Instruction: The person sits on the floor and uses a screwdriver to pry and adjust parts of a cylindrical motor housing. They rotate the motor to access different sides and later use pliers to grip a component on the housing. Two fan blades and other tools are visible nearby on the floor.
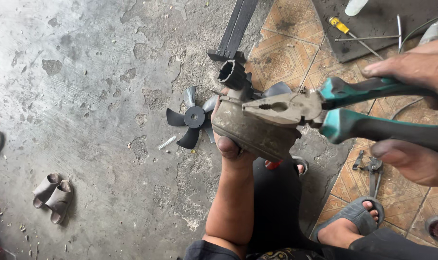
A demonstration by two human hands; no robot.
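Item in hand: a small grimy motor housing [250, 130], dull grey-brown, cylindrical, with a black plug socket [232, 73] standing up from its top. The left hand [233, 154] is wrapped around the housing from below, thumb pressed on its near face, holding it up above the concrete floor [94, 96]. The right hand [416, 110] is closed around the two teal handles of a pair of combination pliers [286, 107]; their jaws lie across the upper edge of the housing and look nearly shut, though whether they pinch a small part there cannot be made out from this angle. Progress, as judged: a black plastic fan wheel [194, 117] lies on the floor just left of the housing and behind it, apart from it, so it appears already off, while the housing itself still looks whole and unopened. Also present: a yellow-handled screwdriver [343, 27] on a dark mat up and right of the housing, a second small tool [373, 169] on the patterned tiles to its lower right, a pair of grey sandals [53, 195] well off to its lower left, and the person's sandalled foot [351, 221] below it.
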